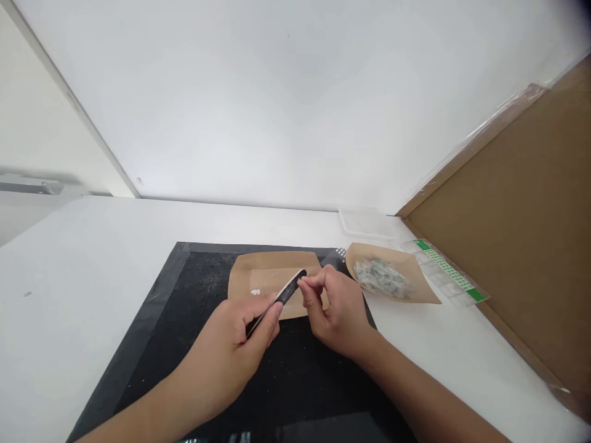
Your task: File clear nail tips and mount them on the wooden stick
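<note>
Left hand (244, 332) pinches a file (287, 293) over the tray (272, 263) on the mat (198, 292). Right hand (339, 311) has thumb and forefinger pressed together at its tip; from my feed I can't tell what they hold. Packets (381, 277) lie farther right.

L hand (227, 342) hides blk strip (289, 293) end; R hand (339, 307) pinch too sml to ID.

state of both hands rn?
Left hand: closed, holding the black strip.
Right hand: thumb and finger pinched closed at the strip's tip; too small to tell what, if anything, is between them.
</note>
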Demonstrator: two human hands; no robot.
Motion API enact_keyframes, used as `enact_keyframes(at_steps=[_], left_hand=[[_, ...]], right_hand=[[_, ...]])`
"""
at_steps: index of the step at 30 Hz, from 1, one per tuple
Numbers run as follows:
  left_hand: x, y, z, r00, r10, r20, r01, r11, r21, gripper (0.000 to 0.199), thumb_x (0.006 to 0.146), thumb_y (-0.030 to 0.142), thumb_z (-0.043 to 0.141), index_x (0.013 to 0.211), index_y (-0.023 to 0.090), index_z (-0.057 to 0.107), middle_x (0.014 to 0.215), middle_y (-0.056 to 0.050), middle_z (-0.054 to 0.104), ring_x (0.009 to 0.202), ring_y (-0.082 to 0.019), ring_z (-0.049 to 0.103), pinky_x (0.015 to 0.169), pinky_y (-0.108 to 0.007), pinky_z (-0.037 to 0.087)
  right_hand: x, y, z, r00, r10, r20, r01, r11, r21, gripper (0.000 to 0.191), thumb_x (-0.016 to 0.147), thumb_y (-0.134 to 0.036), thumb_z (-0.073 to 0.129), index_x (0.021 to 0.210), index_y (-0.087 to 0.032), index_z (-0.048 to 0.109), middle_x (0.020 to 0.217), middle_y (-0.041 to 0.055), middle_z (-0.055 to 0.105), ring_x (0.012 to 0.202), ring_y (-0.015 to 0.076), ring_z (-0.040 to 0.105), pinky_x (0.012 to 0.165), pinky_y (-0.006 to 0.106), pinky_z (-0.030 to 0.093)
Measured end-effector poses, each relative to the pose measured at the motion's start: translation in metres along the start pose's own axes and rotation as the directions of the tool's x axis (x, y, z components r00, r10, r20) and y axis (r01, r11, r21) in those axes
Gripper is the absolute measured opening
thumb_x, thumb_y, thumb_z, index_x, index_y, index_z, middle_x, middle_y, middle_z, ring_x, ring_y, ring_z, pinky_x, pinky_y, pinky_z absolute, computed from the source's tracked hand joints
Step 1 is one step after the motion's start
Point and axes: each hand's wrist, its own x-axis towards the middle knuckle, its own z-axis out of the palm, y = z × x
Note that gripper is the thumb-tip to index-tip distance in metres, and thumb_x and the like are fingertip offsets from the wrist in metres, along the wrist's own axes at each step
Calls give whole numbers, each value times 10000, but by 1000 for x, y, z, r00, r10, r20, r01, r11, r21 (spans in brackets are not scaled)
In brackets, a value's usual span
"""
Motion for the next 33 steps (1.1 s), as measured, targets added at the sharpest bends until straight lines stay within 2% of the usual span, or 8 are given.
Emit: enact_keyframes(at_steps=[3, 8, 11, 16, 20, 24, 28, 33], left_hand=[[2, 3, -1, 999, 31, -23, -31, 999, 36, 491, 1053, 509, 424, 670, 203, 400, 561, 55, 346, 507, -96, 319, 473, -212, 269], [4, -1, -2, 1000, 18, -24, -18, 1000, 3, 524, 1049, 519, 439, 637, 196, 450, 517, 57, 347, 469, -92, 333, 464, -218, 259], [2, -5, -1, 1000, 10, -25, -10, 1000, -8, 543, 1049, 518, 444, 613, 196, 482, 465, 58, 338, 428, -94, 344, 439, -221, 250], [1, -2, -1, 995, 81, -61, -79, 996, 42, 554, 1054, 479, 429, 584, 188, 454, 469, 51, 368, 439, -87, 338, 476, -226, 281], [3, 1, -2, 991, 115, -71, -111, 992, 63, 546, 1058, 462, 415, 588, 184, 434, 497, 49, 379, 465, -85, 353, 506, -230, 294], [4, -2, -4, 991, 100, -91, -93, 993, 79, 534, 1054, 452, 434, 593, 184, 440, 511, 47, 395, 483, -88, 372, 512, -228, 297], [5, -3, -5, 994, 82, -77, -78, 996, 47, 536, 1050, 465, 445, 591, 187, 454, 488, 54, 374, 459, -88, 355, 495, -228, 291], [7, -5, -5, 991, 89, -99, -84, 995, 52, 523, 1047, 447, 450, 592, 188, 467, 501, 45, 423, 476, -97, 393, 497, -225, 305]], right_hand=[[1, -5, 1, 998, -67, 9, 67, 998, -5, 126, 1016, -207, 590, 900, -228, 543, 747, 2, 658, 643, 159, 595, 646, 298, 420], [6, -7, 5, 997, -30, -72, 26, 998, -60, 192, 1017, -190, 592, 850, -232, 508, 734, 5, 670, 639, 159, 591, 656, 321, 393], [6, -7, 7, 996, -57, -71, 54, 997, -47, 199, 1009, -173, 593, 846, -236, 499, 717, 2, 667, 610, 156, 559, 654, 327, 390], [8, -7, 0, 997, -67, -29, 67, 998, -15, 200, 1004, -160, 609, 854, -238, 502, 733, -2, 682, 636, 157, 583, 649, 333, 377], [10, -5, -2, 997, -29, -70, 24, 998, -59, 211, 1021, -172, 587, 841, -239, 498, 702, -7, 665, 659, 166, 612, 667, 348, 371], [11, -7, 2, 991, -136, 19, 136, 990, -20, 206, 1004, -166, 599, 840, -236, 494, 693, -20, 660, 594, 146, 554, 642, 331, 366], [12, -9, 6, 994, -82, -73, 77, 994, -72, 215, 1016, -166, 583, 833, -237, 496, 717, -5, 683, 622, 155, 590, 663, 338, 374], [11, -12, 8, 994, -95, 55, 96, 995, -15, 250, 1033, -197, 558, 799, -237, 478, 685, -6, 655, 589, 149, 556, 649, 339, 366]])
